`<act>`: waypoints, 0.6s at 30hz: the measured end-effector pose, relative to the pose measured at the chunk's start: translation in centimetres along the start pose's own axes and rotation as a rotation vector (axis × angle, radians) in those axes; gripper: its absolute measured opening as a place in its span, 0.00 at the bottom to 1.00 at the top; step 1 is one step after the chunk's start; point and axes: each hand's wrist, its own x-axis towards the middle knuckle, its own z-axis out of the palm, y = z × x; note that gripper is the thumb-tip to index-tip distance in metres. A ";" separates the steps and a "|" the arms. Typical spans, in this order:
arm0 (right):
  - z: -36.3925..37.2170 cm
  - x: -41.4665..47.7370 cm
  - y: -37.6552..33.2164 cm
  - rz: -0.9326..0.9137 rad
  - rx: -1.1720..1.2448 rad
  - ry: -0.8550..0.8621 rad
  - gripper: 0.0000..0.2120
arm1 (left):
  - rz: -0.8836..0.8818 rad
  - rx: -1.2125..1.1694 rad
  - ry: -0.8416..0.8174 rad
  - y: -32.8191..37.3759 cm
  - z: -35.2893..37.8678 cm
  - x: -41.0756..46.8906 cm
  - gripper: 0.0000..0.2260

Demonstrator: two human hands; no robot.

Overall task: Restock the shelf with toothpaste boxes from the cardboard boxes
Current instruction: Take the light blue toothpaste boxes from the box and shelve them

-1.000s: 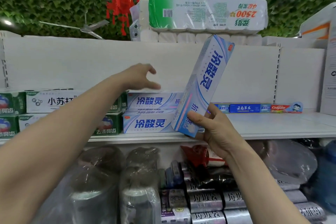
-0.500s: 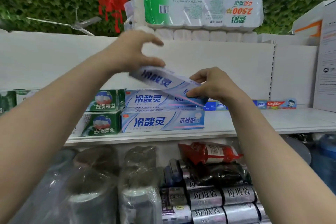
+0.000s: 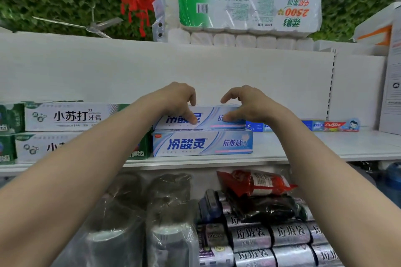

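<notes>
Two blue-and-white toothpaste boxes lie stacked on the white shelf (image 3: pixel 325 147). My left hand (image 3: pixel 175 102) and my right hand (image 3: pixel 245 106) both grip the upper toothpaste box (image 3: pixel 209 118), the thumbs pressed on its front face and the fingers curled over its top edge. The left hand holds its left half and the right hand its right half. This box lies flat on the lower toothpaste box (image 3: pixel 202 143), whose front is fully visible. My forearms hide the ends of both boxes. No cardboard box of stock is in view.
White-and-green toothpaste boxes (image 3: pixel 65 117) are stacked to the left of the stack. Small flat boxes (image 3: pixel 335 125) lie at the back right, with bare shelf in front. A toilet-paper pack (image 3: pixel 249 11) sits on top. Bag rolls (image 3: pixel 271 236) fill the lower shelf.
The toothpaste box went from upright in my right hand, to tilted between both hands, to flat on the stack. Both hands have come down with it.
</notes>
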 end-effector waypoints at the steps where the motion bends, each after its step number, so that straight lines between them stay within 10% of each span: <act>1: 0.1 0.0 0.0 0.000 -0.012 -0.033 0.27 | -0.010 0.013 -0.013 0.0 0.1 0.2 0.31; 18: 3.4 3.4 1.4 -0.006 0.048 -0.017 0.24 | -0.057 0.161 0.067 -1.1 2.1 2.9 0.23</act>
